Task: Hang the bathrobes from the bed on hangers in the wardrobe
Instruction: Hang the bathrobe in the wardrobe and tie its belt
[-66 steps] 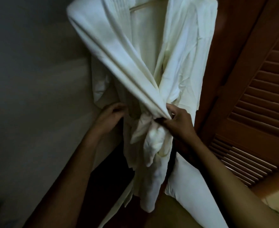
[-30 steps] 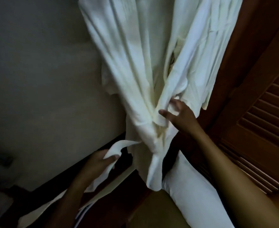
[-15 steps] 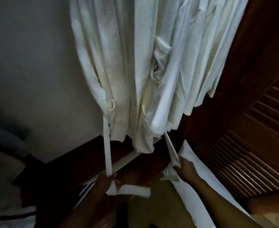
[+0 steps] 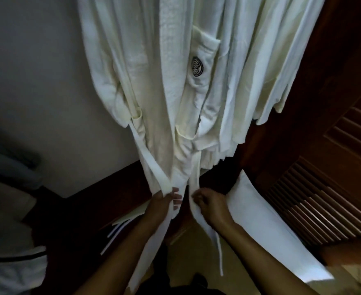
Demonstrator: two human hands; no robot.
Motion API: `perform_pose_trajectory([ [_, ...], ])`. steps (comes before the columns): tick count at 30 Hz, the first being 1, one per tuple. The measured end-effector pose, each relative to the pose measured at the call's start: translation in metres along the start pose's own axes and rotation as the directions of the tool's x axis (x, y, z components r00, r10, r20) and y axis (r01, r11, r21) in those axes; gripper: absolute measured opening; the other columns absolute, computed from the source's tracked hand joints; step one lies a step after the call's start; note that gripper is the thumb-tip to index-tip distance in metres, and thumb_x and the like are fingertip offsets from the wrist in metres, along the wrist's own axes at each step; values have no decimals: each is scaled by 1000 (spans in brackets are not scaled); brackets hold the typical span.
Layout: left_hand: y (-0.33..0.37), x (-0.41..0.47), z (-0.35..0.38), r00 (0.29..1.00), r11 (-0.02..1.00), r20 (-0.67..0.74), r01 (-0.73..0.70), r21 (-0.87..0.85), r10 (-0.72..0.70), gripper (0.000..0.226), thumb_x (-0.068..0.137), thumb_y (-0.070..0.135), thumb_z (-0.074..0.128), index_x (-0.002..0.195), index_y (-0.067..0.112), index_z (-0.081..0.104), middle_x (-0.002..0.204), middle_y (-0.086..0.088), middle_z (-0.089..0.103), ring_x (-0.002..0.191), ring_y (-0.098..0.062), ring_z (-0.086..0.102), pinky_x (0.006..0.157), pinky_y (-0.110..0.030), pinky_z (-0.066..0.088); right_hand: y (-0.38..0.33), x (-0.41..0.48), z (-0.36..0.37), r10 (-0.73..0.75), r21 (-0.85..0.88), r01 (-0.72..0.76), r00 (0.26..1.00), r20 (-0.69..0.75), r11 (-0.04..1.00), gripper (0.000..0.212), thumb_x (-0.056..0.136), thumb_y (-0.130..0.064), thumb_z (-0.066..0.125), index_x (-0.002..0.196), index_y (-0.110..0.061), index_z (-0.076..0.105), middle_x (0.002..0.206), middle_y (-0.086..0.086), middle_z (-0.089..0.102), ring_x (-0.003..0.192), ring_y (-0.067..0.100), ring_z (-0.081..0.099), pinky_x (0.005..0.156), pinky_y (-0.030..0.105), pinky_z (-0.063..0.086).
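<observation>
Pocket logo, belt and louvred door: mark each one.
pocket logo (image 4: 197, 66), head view, centre of the round dark emblem
belt (image 4: 148, 162), head view, left hanging strip
louvred door (image 4: 315, 201), head view, slats at lower right

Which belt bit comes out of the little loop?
The belt strip in the left hand: it runs up to the loop. The other strip, in the right hand, hangs from the robe's middle.

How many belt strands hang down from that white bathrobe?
2 belt strands: one runs from a loop on the bathrobe into the left hand; the other drops from its front into the right hand. Folds may hide more.
</observation>
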State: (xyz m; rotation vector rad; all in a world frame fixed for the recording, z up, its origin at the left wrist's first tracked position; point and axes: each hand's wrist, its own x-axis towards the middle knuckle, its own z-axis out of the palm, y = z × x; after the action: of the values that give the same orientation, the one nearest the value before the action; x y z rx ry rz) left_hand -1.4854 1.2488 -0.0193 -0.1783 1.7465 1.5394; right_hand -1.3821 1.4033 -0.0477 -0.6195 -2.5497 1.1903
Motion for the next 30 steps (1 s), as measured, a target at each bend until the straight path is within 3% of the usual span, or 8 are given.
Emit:
perform_pose_trajectory([
  [2, 1, 1, 14, 1000, 998, -5, 2, -71, -3, 24, 105, 19, 53, 94, 22, 74, 100, -2, 74, 88, -17, 70, 74, -28, 56, -18, -6, 7, -43, 8, 43, 980, 196, 999, 28, 94, -22, 57, 102, -39, 77, 103, -5, 73, 98, 6, 66, 93, 31, 51],
  [5, 0, -4, 27, 999, 974, 49, 33, -223, -23, 38, 105, 33, 51, 86, 20, 81, 94, 0, 74, 79, -8, 74, 69, -23, 56, -36, -10, 10, -101, 41, 93, 960, 261, 995, 32, 98, -36, 53, 91, -14, 75, 95, 2, 72, 87, 12, 64, 80, 33, 51],
  [8, 6, -3, 29, 985, 942, 169, 90, -325, -36, 44, 102, 45, 49, 116, 13, 76, 119, -15, 73, 103, -20, 72, 81, -31, 55, -42, -7, 7, -92, 4, 93, 975, 205, 996, 40, 91, -49, 57, 82, -12, 71, 83, 1, 66, 75, 11, 59, 71, 34, 46],
  [10, 9, 4, 22, 974, 948, 228, 84, -308, -12, 54, 106, 49, 38, 134, 11, 64, 133, -14, 66, 120, -23, 64, 87, -30, 56, -42, 0, 6, -55, -2, 56, 983, 176, 998, 32, 91, -40, 64, 80, -11, 71, 83, 1, 63, 75, 13, 58, 68, 34, 43],
  [15, 23, 10, 10, 979, 949, 199, 92, -301, -31, 66, 106, 56, 29, 131, 5, 64, 134, -13, 66, 123, -23, 62, 89, -32, 53, -54, 10, -12, 19, -16, -14, 935, 355, 1000, 27, 96, -23, 57, 70, -26, 52, 72, -13, 51, 63, 3, 47, 57, 16, 32],
  [21, 39, 7, 14, 976, 960, 207, -2, -280, 63, 27, 102, 20, 55, 115, 3, 71, 109, -15, 74, 89, -20, 74, 74, -31, 59, -59, 15, -33, 85, -23, -85, 862, 500, 996, 37, 101, -11, 43, 65, -14, 35, 63, 1, 39, 54, 12, 31, 56, 28, 28],
  [26, 51, 19, -2, 975, 929, 136, -119, -349, 176, 35, 98, 7, 60, 132, 0, 61, 130, -21, 66, 123, -33, 62, 106, -46, 50, -35, 18, -44, 190, 28, -244, 817, 545, 969, 38, 104, -34, 50, 84, -5, 64, 73, 6, 61, 62, 12, 53, 65, 28, 43],
  [30, 56, 18, -10, 971, 943, 115, -171, -286, 212, 29, 95, 10, 67, 123, 3, 65, 118, -19, 73, 109, -32, 70, 78, -36, 60, -3, 9, -36, 252, 161, -344, 874, 416, 925, 22, 104, -36, 53, 101, -15, 59, 74, 3, 64, 64, 15, 63, 64, 30, 48],
])
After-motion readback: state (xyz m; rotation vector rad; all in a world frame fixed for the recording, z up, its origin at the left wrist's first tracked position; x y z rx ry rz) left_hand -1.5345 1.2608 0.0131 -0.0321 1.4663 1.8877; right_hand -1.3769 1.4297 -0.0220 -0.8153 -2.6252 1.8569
